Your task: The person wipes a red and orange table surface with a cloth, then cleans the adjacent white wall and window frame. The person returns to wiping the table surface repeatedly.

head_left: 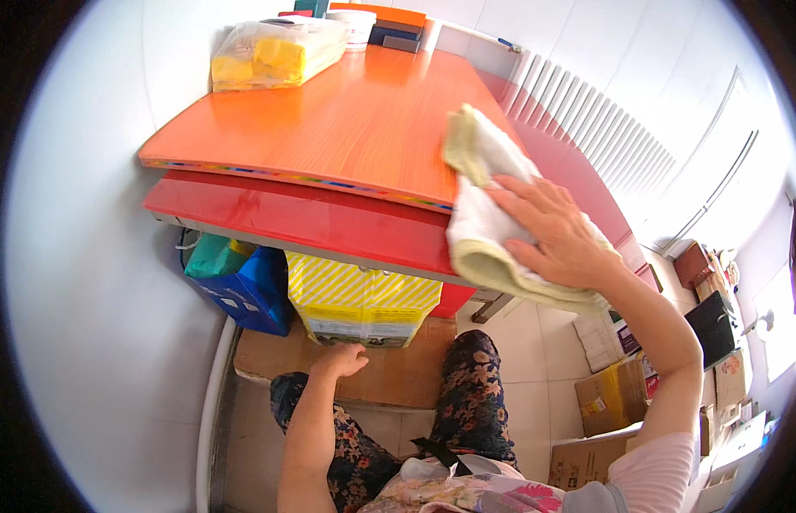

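Note:
My right hand lies flat on a white cloth with pale yellow-green edging, fingers spread across it. The cloth is folded and slightly blurred. It drapes over the right edge of an orange wood-grain board and onto the glossy red tabletop beneath. My left hand hangs low with fingers loosely bent and nothing seen in it. Just beyond it, under the table, stands a yellow-and-white striped bag. To that bag's left is a blue bag with a green package inside.
A clear plastic bag with yellow packs and a white paper cup stand at the board's far end. A white radiator lines the wall. Cardboard boxes sit on the tiled floor at right. A brown board lies beneath the bags.

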Action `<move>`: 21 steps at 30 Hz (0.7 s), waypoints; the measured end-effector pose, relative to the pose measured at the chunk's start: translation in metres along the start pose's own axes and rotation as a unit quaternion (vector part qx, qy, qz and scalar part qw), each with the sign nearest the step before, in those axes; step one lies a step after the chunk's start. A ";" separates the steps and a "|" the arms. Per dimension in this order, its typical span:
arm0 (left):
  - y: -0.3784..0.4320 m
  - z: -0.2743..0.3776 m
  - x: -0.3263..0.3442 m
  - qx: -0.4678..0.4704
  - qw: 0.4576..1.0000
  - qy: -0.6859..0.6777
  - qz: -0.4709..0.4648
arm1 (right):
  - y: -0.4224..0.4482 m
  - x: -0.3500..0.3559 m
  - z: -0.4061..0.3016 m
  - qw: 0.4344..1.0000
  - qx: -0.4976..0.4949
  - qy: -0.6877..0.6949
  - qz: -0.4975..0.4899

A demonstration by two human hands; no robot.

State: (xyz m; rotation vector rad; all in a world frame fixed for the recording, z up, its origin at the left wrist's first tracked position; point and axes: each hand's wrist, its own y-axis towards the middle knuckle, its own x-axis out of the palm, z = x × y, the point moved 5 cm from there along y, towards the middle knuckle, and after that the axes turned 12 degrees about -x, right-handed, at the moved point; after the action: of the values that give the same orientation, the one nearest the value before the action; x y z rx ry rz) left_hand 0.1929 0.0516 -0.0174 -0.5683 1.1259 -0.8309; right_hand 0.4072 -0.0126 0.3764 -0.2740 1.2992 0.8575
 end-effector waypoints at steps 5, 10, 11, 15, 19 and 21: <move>-0.007 0.003 -0.001 0.036 0.997 0.044 0.050 | 0.042 0.001 -0.033 0.991 -0.117 0.049 0.036; -0.016 -0.008 0.001 0.007 0.998 0.021 0.052 | 0.054 0.010 -0.013 0.991 -0.084 0.108 0.002; -0.017 -0.009 0.001 0.008 0.999 0.009 0.052 | 0.054 0.015 0.001 0.991 -0.043 0.127 -0.002; -0.011 -0.008 0.001 0.016 0.998 0.001 0.053 | 0.067 0.037 0.064 0.988 0.079 0.124 -0.052; -0.009 -0.005 0.000 0.029 0.997 0.020 0.066 | 0.103 0.048 0.039 0.994 0.011 0.099 -0.035; -0.003 -0.014 0.002 0.030 0.997 0.009 0.075 | 0.125 0.040 -0.006 0.993 -0.027 0.113 -0.015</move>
State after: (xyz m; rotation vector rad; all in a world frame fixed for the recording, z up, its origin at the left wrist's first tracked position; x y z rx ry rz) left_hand 0.1795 0.0482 -0.0205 -0.4206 1.1418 -0.7381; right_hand 0.3182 0.0841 0.3723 -0.4432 1.4800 0.8549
